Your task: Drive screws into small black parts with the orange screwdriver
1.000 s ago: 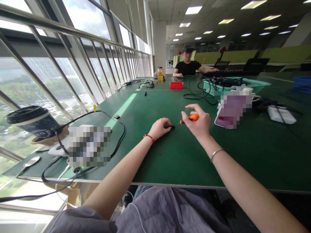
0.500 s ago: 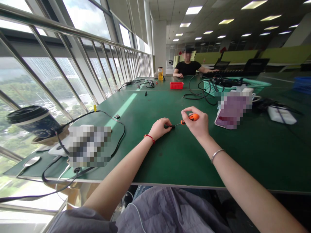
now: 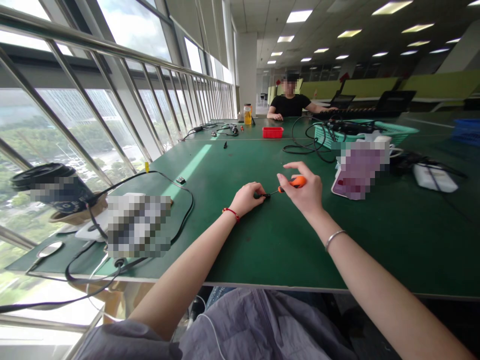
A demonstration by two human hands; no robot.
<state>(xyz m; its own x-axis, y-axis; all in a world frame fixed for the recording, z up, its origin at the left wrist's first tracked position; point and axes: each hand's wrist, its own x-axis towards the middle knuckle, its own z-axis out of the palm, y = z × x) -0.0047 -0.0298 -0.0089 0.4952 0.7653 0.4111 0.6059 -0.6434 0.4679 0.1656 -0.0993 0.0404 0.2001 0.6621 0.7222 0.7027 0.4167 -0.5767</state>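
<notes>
My left hand, with a red bracelet at its wrist, is closed in a pinch on a small black part on the green table. Most of that part is too small and covered to name. An orange-and-black screwdriver lies in my right hand, its handle against the palm and thumb. The index finger is lifted off the handle. The thin shaft points left and its tip meets the black part.
To the right lie a phone and a green basket of cables. A red tray stands ahead. Leftward are a dark paper cup, a looped black cable and a small metal piece. Someone sits across the table.
My right index finger has straightened and lifted away from the thumb, and the thumb has shifted a little on the screwdriver handle. My left hand has stayed in place.
</notes>
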